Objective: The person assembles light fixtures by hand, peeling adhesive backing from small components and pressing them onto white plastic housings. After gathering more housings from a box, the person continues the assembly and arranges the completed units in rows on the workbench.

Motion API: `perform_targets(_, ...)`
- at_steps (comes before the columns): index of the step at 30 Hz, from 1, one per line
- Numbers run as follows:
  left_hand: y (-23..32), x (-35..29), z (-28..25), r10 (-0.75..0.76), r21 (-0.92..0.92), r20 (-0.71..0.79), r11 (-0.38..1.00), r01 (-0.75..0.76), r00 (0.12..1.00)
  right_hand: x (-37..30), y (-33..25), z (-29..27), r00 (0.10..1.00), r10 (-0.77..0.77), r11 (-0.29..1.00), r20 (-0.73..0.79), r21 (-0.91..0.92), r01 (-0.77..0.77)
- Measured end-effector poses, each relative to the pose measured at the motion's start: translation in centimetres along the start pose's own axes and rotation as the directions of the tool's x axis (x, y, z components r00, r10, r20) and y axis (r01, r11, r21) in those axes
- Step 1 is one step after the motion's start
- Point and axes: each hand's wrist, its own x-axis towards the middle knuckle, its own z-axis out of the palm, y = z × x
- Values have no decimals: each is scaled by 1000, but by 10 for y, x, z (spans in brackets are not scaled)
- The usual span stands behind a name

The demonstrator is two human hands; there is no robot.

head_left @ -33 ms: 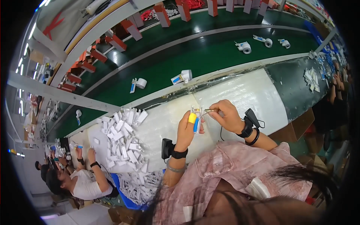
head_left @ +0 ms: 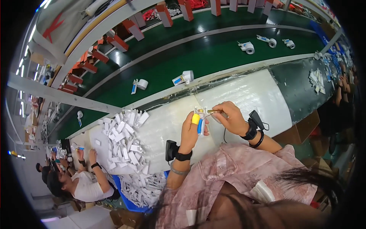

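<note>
My left hand grips a white plastic part with a blue strip above the table, a yellow cover on its thumb. Pinched in my right hand is a thin metal tool, whose tip reaches the upper end of the white part. Whether that tip touches the part is too small to tell. To the left of my hands lies a heap of white plastic pieces on the table.
A blue bin of white pieces stands below the heap. Beyond the table runs a green conveyor belt carrying white round-headed parts. Orange-and-white boxes line its far side. A co-worker sits at the left.
The white parts on the belt have shifted slightly to the left. The thin tool's angle in my right hand differs a little; my left hand still grips the part.
</note>
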Motion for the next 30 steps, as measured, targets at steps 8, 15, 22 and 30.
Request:
perform_targets(8,-13,10,108,-47,-82,51,995,51,998,-28,31,-88,987,-123,988,-102,83,132)
perform_targets(15,-26,20,200,79,-16,60,997,-78,995,-45,63,-168,966,-219,965,-140,113,235)
perform_targets(22,-30,27,268,111,113,32,987,-114,993,-51,92,-223,966,-205,955,-160,183,233)
perform_targets(30,-29,36,300,54,222,6,974,-54,999,-45,114,-248,950,-246,938,-194,198,283)
